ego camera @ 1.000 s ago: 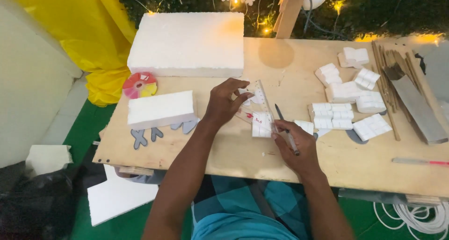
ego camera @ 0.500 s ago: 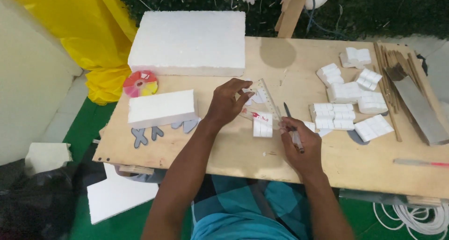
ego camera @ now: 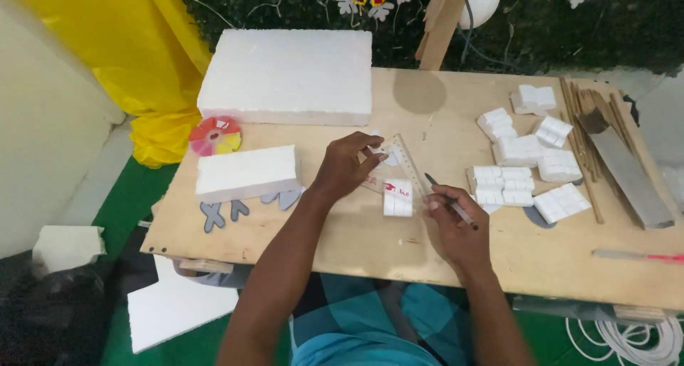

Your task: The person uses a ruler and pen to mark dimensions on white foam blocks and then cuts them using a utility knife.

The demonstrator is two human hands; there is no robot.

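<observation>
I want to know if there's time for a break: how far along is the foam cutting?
Done: a batch of small cut foam pieces lies at the right. In hand: the left hand presses a clear ruler by one small piece; the right hand holds a pen. Left: two uncut foam blocks.

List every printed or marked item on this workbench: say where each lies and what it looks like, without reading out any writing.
Clear plastic triangular set-square with red markings: mid-bench, under the left hand, over a small white foam block.
Round disc with a red, yellow and pink label: left side, below the large white foam slab.
No packages, signs or screens.
</observation>
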